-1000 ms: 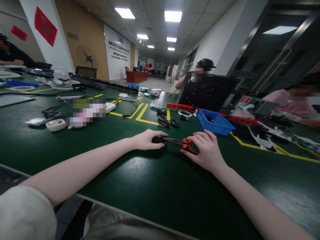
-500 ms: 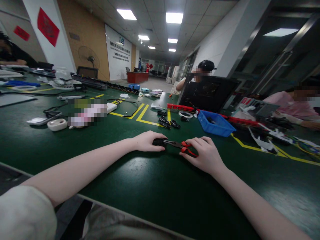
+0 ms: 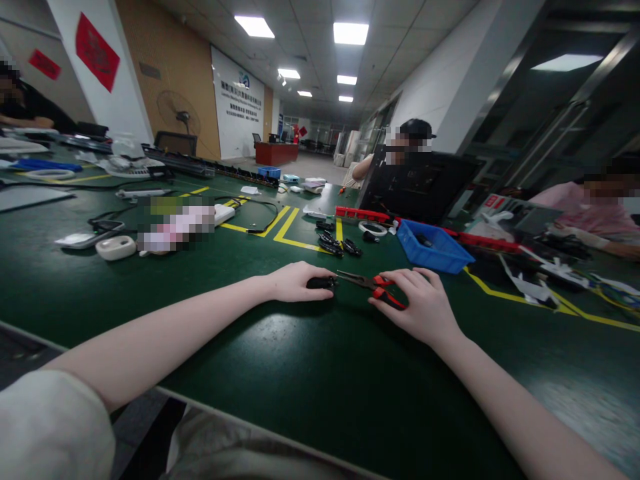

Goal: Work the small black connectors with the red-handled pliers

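Between thumb and fingers, my left hand (image 3: 295, 283) grips a small black part (image 3: 320, 283) with a little metal showing at its right end; I cannot make out its kind. My right hand (image 3: 420, 301) is closed round the red and black handles of long-nose pliers (image 3: 367, 282). Their jaws point left and stand slightly to the right of the black part, apart from it as far as I can see. Beyond my hands, several similar black pieces (image 3: 334, 241) lie on the green table (image 3: 280, 387).
A blue bin (image 3: 435, 257) with dark pieces stands right of the black pieces. Behind it are red strips (image 3: 363, 214) and a large black panel (image 3: 413, 183). A white earbud case (image 3: 116, 248) and cables lie left. Other people sit at the far side and right.
The plier jaws have come off the black part and moved a little to the right with my right hand. My left hand has stayed almost in place.
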The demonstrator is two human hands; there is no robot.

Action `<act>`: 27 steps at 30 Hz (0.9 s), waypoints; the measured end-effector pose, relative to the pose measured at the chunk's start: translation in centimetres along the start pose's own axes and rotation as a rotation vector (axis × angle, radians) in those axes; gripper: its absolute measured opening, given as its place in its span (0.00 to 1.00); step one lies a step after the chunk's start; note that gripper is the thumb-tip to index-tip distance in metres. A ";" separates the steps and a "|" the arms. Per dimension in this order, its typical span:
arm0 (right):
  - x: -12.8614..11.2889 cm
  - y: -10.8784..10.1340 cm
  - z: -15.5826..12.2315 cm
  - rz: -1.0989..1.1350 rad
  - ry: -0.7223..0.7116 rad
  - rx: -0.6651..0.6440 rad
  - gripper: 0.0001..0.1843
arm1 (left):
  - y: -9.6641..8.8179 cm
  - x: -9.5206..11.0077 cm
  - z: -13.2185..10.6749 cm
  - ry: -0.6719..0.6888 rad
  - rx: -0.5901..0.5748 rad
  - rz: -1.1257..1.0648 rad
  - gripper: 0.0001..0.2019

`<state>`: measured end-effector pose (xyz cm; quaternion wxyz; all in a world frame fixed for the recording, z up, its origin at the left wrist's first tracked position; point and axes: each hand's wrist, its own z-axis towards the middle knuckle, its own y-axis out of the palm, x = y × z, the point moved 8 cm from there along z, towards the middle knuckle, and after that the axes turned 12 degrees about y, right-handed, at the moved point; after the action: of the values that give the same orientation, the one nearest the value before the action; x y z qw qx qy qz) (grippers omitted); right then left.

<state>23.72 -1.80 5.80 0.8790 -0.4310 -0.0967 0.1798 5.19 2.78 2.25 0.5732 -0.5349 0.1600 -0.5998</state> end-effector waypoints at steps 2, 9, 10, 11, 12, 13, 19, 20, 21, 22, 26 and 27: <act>0.2 0.0 0.0 0.005 0.006 -0.005 0.20 | 0.1 -0.1 0.0 -0.004 -0.013 0.013 0.24; -0.3 0.6 -0.2 0.016 -0.027 -0.046 0.22 | 0.2 -0.1 0.0 0.023 -0.023 0.031 0.25; -0.3 0.6 -0.2 0.017 -0.030 -0.048 0.22 | 0.2 -0.2 0.0 0.019 -0.026 0.049 0.26; -0.4 0.7 -0.2 0.019 -0.031 -0.048 0.22 | 0.2 -0.2 0.0 0.014 -0.030 0.069 0.27; -0.5 0.7 -0.2 0.020 -0.033 -0.048 0.22 | 0.3 -0.3 -0.1 0.009 -0.034 0.087 0.28; -0.5 0.7 -0.2 0.022 -0.035 -0.048 0.22 | 0.3 -0.3 -0.1 0.005 -0.040 0.102 0.29; -0.6 1.0 -0.3 0.019 -0.045 -0.059 0.22 | 0.4 -0.1 -0.1 -0.001 -0.063 0.130 0.29; -0.6 1.0 -0.3 0.018 -0.046 -0.067 0.22 | 0.4 -0.1 0.0 -0.002 -0.063 0.131 0.29; -0.7 1.1 -0.3 0.016 -0.047 -0.078 0.21 | 0.4 -0.1 0.0 -0.002 -0.063 0.132 0.29; -0.8 1.1 -0.3 0.014 -0.049 -0.089 0.21 | 0.4 -0.1 0.0 -0.002 -0.063 0.133 0.29; -1.1 1.1 -0.2 0.011 -0.054 -0.105 0.20 | 0.4 -0.1 0.0 0.004 -0.067 0.136 0.29; -1.1 1.0 -0.2 0.009 -0.057 -0.099 0.20 | 0.4 -0.1 0.0 0.008 -0.065 0.136 0.29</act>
<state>22.50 -1.82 4.88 0.8526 -0.4692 -0.1284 0.1908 5.35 2.74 1.82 0.5941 -0.5387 0.2179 -0.5562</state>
